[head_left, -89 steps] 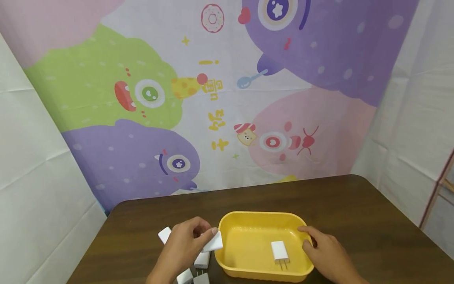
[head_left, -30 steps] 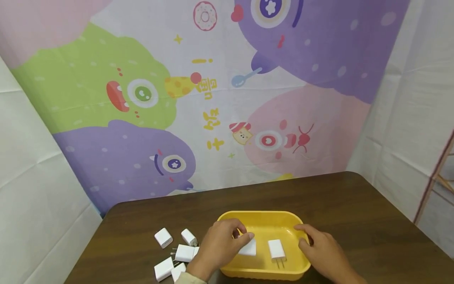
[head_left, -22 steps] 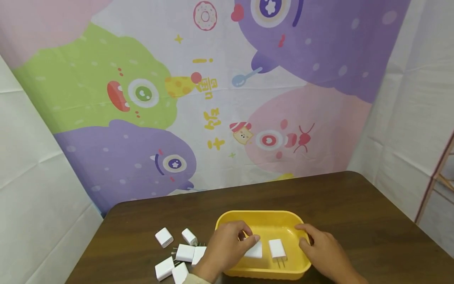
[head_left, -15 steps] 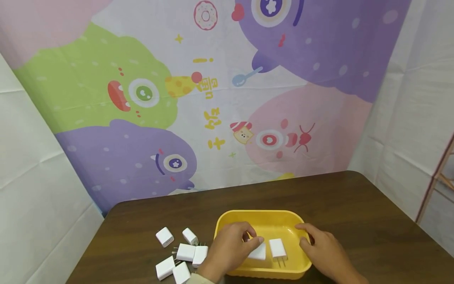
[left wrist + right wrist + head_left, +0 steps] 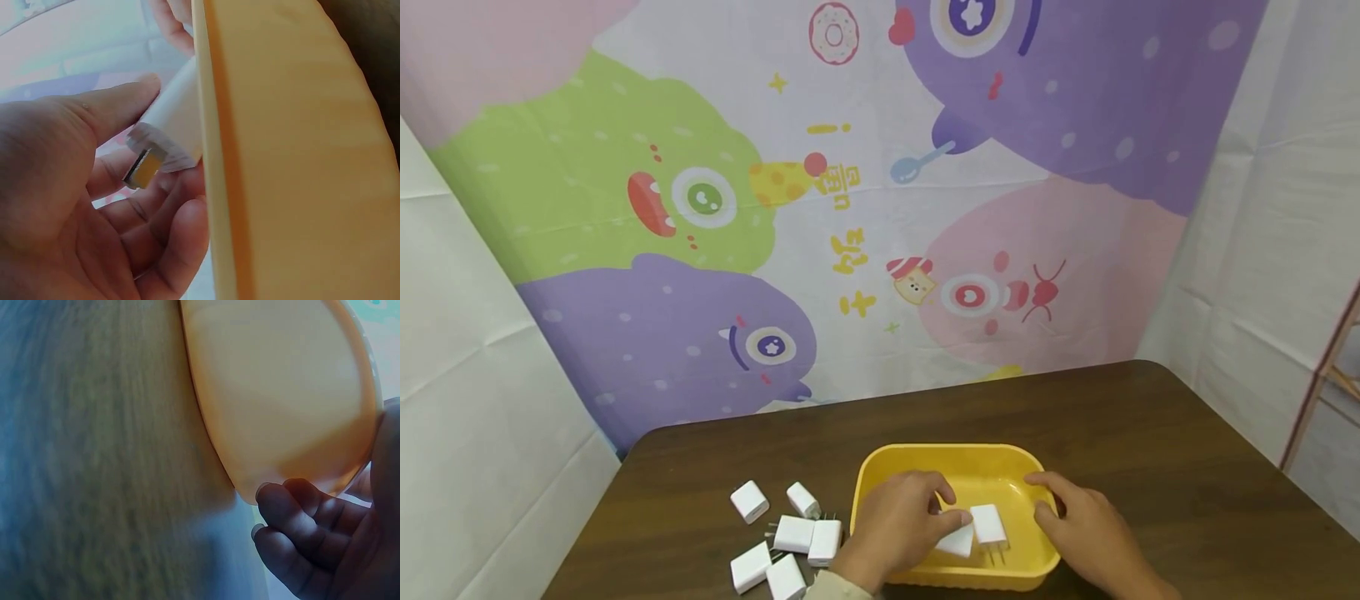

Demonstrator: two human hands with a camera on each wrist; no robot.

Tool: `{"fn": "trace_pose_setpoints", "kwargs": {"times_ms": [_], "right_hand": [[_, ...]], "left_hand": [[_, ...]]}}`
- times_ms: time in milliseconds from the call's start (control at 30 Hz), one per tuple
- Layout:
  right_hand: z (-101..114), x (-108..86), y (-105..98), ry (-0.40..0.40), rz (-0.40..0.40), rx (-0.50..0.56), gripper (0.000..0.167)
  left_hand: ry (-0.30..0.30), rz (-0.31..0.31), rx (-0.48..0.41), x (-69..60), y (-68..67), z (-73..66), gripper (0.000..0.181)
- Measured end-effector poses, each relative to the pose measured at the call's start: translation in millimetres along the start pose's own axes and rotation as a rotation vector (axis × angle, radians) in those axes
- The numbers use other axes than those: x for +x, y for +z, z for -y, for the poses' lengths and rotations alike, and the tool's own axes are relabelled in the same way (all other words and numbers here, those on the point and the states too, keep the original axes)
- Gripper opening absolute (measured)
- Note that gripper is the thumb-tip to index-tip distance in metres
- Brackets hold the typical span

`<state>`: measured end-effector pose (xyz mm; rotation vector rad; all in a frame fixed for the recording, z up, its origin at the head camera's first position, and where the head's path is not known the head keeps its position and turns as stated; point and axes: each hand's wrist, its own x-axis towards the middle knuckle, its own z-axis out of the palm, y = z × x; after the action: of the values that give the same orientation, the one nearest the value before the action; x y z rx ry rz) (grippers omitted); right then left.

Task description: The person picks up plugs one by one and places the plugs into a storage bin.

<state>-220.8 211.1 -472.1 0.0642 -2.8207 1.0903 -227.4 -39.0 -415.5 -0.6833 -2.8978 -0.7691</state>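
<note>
In the head view my left hand [image 5: 901,521] is over the yellow plastic bin [image 5: 951,460], pinching a white plug-in charger [image 5: 957,544] between thumb and fingers. The left wrist view shows this charger [image 5: 172,119] with its metal prongs toward the palm, partly behind the bin's wall [image 5: 300,150]. Just right of it, a second white charger [image 5: 988,525] lies on the bin's floor, prongs toward me. My right hand [image 5: 1090,529] grips the bin's right rim, thumb on the inside edge; the right wrist view shows its curled fingers [image 5: 287,519] against the outer wall [image 5: 281,394].
Left of the bin, several white chargers lie loosely on the dark wood table [image 5: 1097,417], among them one at the back [image 5: 749,502] and one close to the bin [image 5: 825,542]. A cartoon-printed cloth [image 5: 865,250] hangs behind the table.
My left hand has carried the white charger from beside the bin's left rim into the bin, then rightward toward the charger lying there. The right hand stays on the rim.
</note>
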Motion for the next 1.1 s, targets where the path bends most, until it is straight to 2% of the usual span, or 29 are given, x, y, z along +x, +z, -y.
{"fn": "trace_pose_setpoints", "kwargs": {"times_ms": [133,333,633,1100], "right_hand": [[1,0.4,-1,0.006,0.001,-0.007,0.032],[2,1.3,-2,0.006,0.014,-0.021,0.031],[2,-0.7,-1,-0.028,-0.017,-0.039,0.03],[0,-1.3,-1,-0.022,-0.015,-0.014,0.03]], "left_hand": [[-0.024,0.059,0.011,3.0,1.5,-3.8,0.027],[-0.019,0.089,0.016,3.6,6.3,-4.9,0.027],[0.021,0.15,-0.096,5.0,11.0,-6.1,0.022],[0.093,0.181,-0.056,5.3,13.9,-8.2,0.012]]}}
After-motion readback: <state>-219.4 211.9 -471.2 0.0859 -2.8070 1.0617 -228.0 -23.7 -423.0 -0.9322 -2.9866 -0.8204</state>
